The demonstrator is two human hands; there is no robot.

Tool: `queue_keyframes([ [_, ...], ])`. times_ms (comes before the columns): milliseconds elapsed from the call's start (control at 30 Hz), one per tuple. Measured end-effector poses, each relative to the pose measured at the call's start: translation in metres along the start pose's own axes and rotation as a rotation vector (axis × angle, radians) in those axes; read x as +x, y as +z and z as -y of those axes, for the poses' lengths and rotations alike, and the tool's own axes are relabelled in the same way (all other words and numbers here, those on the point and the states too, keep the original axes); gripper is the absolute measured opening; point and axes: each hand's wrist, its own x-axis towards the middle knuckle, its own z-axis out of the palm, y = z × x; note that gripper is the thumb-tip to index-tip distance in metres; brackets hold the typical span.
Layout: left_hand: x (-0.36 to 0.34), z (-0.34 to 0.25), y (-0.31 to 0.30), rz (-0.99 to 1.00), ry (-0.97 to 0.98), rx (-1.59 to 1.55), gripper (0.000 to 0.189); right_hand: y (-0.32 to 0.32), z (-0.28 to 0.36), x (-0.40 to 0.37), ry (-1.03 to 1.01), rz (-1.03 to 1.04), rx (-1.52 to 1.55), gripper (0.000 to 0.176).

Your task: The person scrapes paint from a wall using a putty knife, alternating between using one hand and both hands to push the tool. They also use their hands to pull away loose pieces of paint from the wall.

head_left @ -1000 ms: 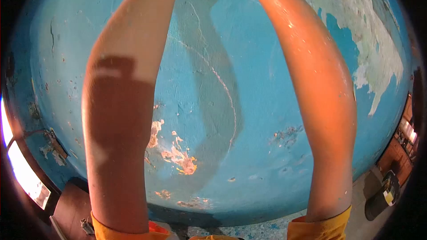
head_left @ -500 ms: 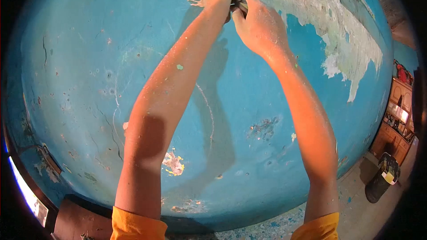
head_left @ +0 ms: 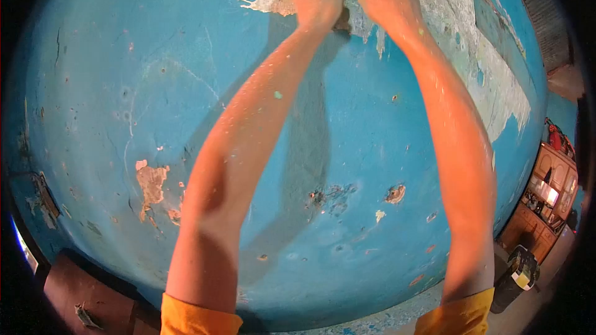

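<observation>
Both my arms reach up to a blue painted wall (head_left: 360,130) with a large peeled patch (head_left: 496,87) across its top. My left hand (head_left: 320,1) is closed at the lower edge of that patch, with something dark showing at its fingers that I cannot make out. To its right, my right hand (head_left: 388,0) is curled closed, its fingertips near a small brownish thing too hidden to name. A gap separates the two hands. Paint flecks cling to both forearms, and their shadows fall on the wall.
A wooden cabinet (head_left: 546,192) stands at the far right, with a dark bin (head_left: 518,279) before it. Paint chips (head_left: 385,321) litter the floor along the wall. A brown piece of furniture (head_left: 87,291) sits at the lower left.
My hands, close together before, are now apart, the right one further right. The view has shifted, and more of the wall's lower chipped spots show.
</observation>
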Motion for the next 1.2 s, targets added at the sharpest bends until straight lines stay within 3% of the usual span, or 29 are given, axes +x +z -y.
queue_keyframes([
  [33,0.002,0.007,-0.008,-0.078,0.226,0.219,0.033,0.001,0.0,0.018,0.042,-0.021,0.037,0.031],
  [67,0.002,0.013,-0.015,-0.086,0.227,0.22,0.033,0.003,-0.001,0.029,0.085,-0.042,0.076,0.03],
  [133,-0.004,0.023,-0.028,-0.006,0.423,0.072,0.032,-0.005,0.001,0.03,0.047,-0.019,0.044,0.029],
  [233,-0.003,0.025,-0.028,0.072,0.412,0.162,0.031,-0.022,-0.006,0.011,-0.02,0.089,-0.078,0.027],
  [267,-0.004,0.027,-0.024,-0.052,0.566,0.213,0.031,-0.024,-0.001,0.008,-0.051,0.123,-0.11,0.026],
  [333,-0.008,0.025,-0.031,-0.003,0.521,0.192,0.032,-0.017,0.009,0.009,-0.092,0.16,-0.147,0.026],
  [433,-0.005,0.023,-0.028,0.029,0.549,0.128,0.032,0.0,-0.005,0.04,0.043,0.03,-0.103,0.025],
  [500,-0.016,0.015,-0.035,0.062,0.529,0.084,0.039,0.027,-0.026,0.1,-0.3,0.182,-0.637,0.029],
  [533,-0.016,0.016,-0.036,0.127,0.497,0.085,0.033,-0.02,0.044,0.065,0.124,0.345,-0.449,0.03],
  [567,-0.016,0.017,-0.037,0.124,0.498,0.084,0.033,-0.029,0.048,0.042,0.121,0.343,-0.449,0.03],
  [633,-0.021,0.019,-0.037,0.084,0.514,-0.016,0.03,-0.036,0.046,0.018,-0.329,0.107,-0.155,0.029],
  [667,-0.02,0.02,-0.038,0.075,0.53,-0.039,0.022,-0.018,0.047,0.015,-0.189,0.001,-0.205,0.031],
  [767,-0.014,0.025,-0.027,-0.086,0.545,-0.186,0.015,0.013,0.035,0.061,-0.089,-0.042,-0.174,0.028],
  [800,-0.016,0.023,-0.032,-0.08,0.56,-0.171,0.013,0.027,0.021,0.092,-0.306,0.022,-0.462,0.026],
  [833,-0.016,0.024,-0.033,-0.084,0.556,-0.165,0.013,0.02,0.034,0.091,-0.313,0.024,-0.456,0.026],
  [900,-0.018,0.023,-0.033,-0.078,0.477,-0.22,0.014,-0.003,0.055,0.087,-0.161,0.443,-0.737,0.026],
  [933,-0.019,0.023,-0.032,-0.103,0.479,-0.198,0.014,-0.009,0.049,0.076,-0.459,0.364,-0.8,0.028],
  [967,-0.019,0.024,-0.034,-0.117,0.475,-0.198,0.014,-0.006,0.048,0.066,-0.472,0.361,-0.805,0.028],
  [1033,-0.02,0.021,-0.033,-0.121,0.453,-0.254,0.015,-0.001,0.046,0.042,-0.293,0.016,-0.297,0.026],
  [1067,-0.022,0.015,-0.037,-0.089,0.388,-0.293,0.017,0.002,0.069,0.033,-0.131,-0.174,-0.323,0.029],
  [1100,-0.02,0.013,-0.039,-0.098,0.398,-0.298,0.017,-0.002,0.072,0.049,-0.137,-0.187,-0.327,0.029],
  [1167,-0.021,0.016,-0.04,-0.043,0.35,-0.309,0.018,0.0,0.076,0.104,0.098,0.397,-0.534,0.033],
  [1200,-0.02,0.015,-0.042,-0.049,0.349,-0.305,0.018,-0.001,0.089,0.119,-0.062,0.696,-1.035,0.033],
])
